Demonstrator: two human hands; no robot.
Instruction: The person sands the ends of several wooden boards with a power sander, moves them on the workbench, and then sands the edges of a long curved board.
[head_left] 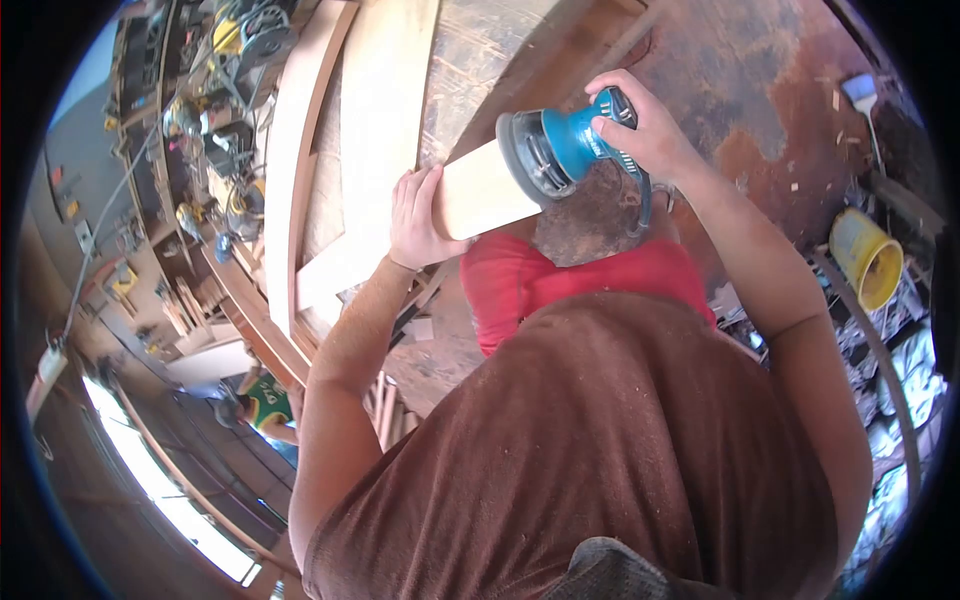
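A teal-and-black orbital sander [568, 150] rests its round pad against the right end of a pale wooden board [482, 192]. My right hand [645, 130] is closed around the sander's top, its fingers wrapped over the body. At the board's other end, my left hand [422, 218] grips it, fingers over the upper edge and thumb along the lower one. The sander's cord runs down from its rear beside my right forearm. The pad's underside is hidden against the wood.
Long planks [385, 90] lie on the workbench to the left, with a curved wooden piece [290, 170] along its edge. Power tools crowd a shelf beyond. A yellow bucket [866, 260] lies at right near a broom [862, 95]. Another person [265, 402] is at lower left.
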